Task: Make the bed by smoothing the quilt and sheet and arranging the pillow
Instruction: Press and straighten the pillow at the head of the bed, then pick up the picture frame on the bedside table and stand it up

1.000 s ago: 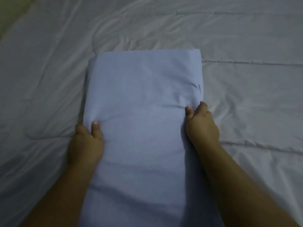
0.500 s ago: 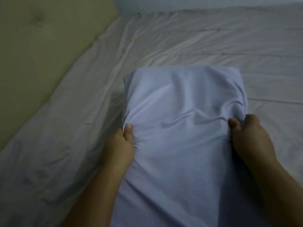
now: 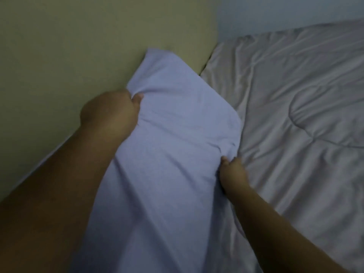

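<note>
The picture is dim and soft (fine detail of the fingers is lost). At 9 o'clock the left forearm covers the lower left edge of the pale blue pillow point(image 3: 173, 154) and part of the seam where the bed meets the olive headboard point(image 3: 78, 46). The pillow runs off the frame at 6 o'clock, so its near end is unseen. The fingers of both hands are buried in or behind the cloth.

The pillow's far corner, toward 12 o'clock, overlaps the headboard; whether they touch I cannot tell. Its right edge lies just beside the crumpled grey quilt point(image 3: 295, 115), which spreads open from 1 to 5 o'clock, with a pale wall point(image 3: 285, 10) above it.

The left hand point(image 3: 110, 113), near 9 o'clock, has its grip clamped on bunched fabric at the pillow's left edge, thumb on top, with the arm stretched up from 7 o'clock. The right hand point(image 3: 233, 172), at 4 o'clock and lower, has its grip pinched on the pillow's right edge, with the forearm reaching in from 5 o'clock.
</note>
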